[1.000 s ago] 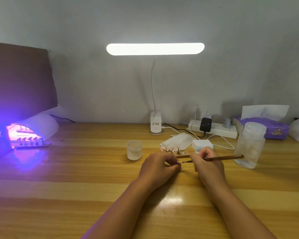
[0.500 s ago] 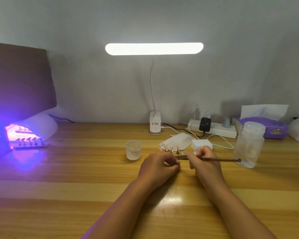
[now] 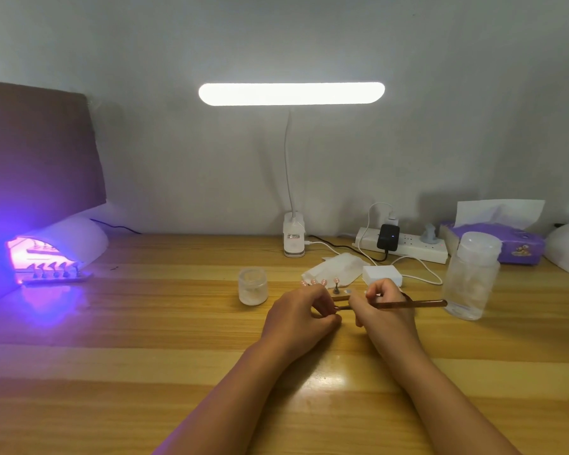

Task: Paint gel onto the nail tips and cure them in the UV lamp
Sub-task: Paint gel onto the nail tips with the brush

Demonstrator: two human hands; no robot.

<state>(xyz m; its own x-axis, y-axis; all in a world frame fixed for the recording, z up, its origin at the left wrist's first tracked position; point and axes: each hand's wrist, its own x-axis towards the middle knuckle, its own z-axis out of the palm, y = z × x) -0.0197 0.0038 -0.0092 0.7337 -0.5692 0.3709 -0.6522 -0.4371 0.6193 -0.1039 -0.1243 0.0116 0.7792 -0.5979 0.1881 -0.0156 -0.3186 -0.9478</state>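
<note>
Although a printed label sits on the base of the desk lamp, I cannot read a word of it at this size. The purple tissue box at far right shows only a small cartoon figure and no legible brand. My view of the UV lamp at far left is cut by the frame edge. It glows violet, with a strip of tips lying in its mouth. Near the table's middle, a row of pink nail tips stands just behind the left hand, whose knuckles hide part of the row. That hand's fingers are curled in, thumb and forefinger meeting, but I cannot tell whether they pinch anything. The right hand grips the brush, its handle pointing right toward a clear bottle. A small frosted jar stands left of the hands. Compared with a second ago, the brush lies closer to level and its tip has come in against the left fingertips, so the two hands nearly touch.
</note>
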